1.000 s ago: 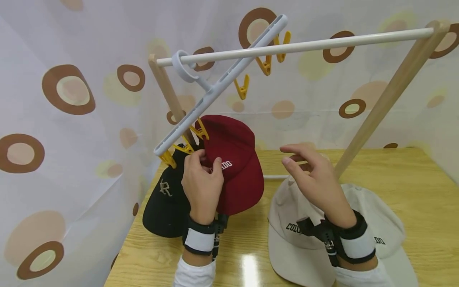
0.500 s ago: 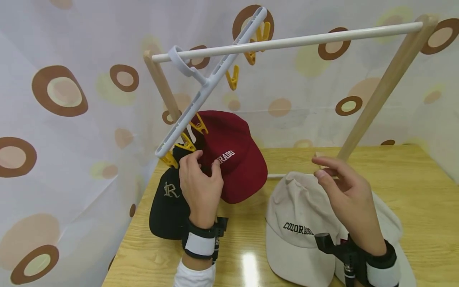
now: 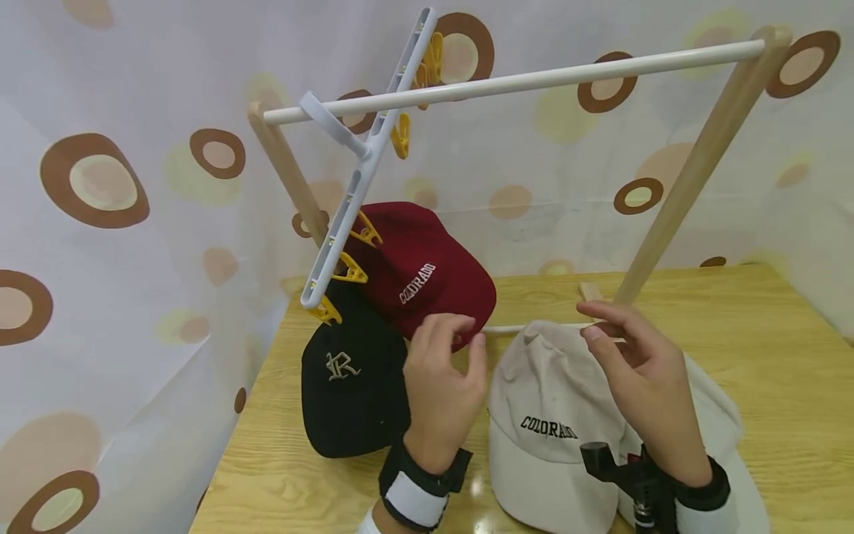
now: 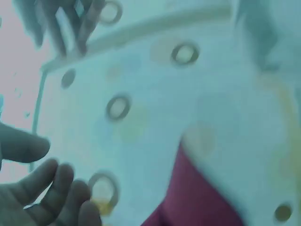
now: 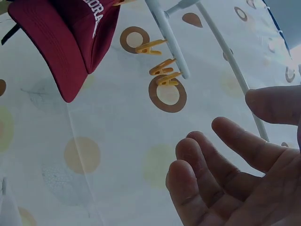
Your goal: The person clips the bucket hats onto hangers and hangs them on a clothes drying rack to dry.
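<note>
A dark red cap (image 3: 427, 259) and a black cap (image 3: 353, 393) hang by yellow clips (image 3: 350, 268) from the lower end of a pale blue hanger (image 3: 370, 159), which tilts on the rack's white bar. My left hand (image 3: 445, 382) is in front of the red cap's brim in the head view, fingers loosely bent with nothing between them. To the right, my right hand (image 3: 650, 378) is held above two off-white caps; its fingers are relaxed and hold nothing, as the right wrist view also shows. The nearer off-white cap (image 3: 554, 430) reads COLORADO; the other is partly covered by my right hand and wrist.
The wooden-legged rack (image 3: 707, 167) with its white bar (image 3: 514, 87) spans the wooden table (image 3: 787, 386). Several unused yellow clips (image 3: 400, 137) dangle at the hanger's far end. A patterned white curtain (image 3: 220, 311) lines the back and left.
My left hand has let go near the red cap and moved right and toward me. The hanger has swung round, its far end going left. My right hand has moved right, away from the caps' middle.
</note>
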